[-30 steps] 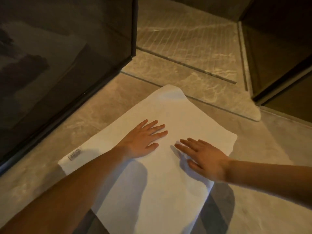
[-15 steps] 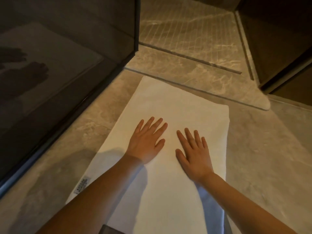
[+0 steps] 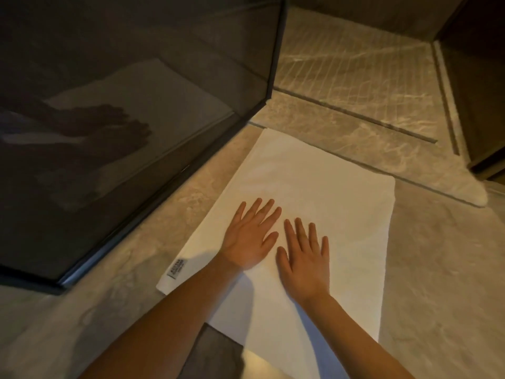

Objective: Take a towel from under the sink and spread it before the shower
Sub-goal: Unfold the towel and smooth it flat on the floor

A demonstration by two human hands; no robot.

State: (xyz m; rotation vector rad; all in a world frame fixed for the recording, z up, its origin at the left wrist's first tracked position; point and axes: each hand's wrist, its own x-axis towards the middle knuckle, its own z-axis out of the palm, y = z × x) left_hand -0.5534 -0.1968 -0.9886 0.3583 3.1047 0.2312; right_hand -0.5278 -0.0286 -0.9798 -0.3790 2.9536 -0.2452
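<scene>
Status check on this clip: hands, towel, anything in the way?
Left hand and right hand open, flat on white rectangular towel. Towel spread at shower threshold. Nothing on it but the hands.

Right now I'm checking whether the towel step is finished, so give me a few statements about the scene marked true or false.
1. The white rectangular towel lies flat on the beige marble floor. True.
2. Both hands press palm-down on the towel. True: the left hand and right hand lie side by side.
3. The right hand grips a corner of the towel. False: its fingers are spread flat, away from the corners.
4. The towel's small label is at its edge nearest the dark glass shower panel. True.
5. The towel is still folded in a bundle. False: it is spread out.
</scene>
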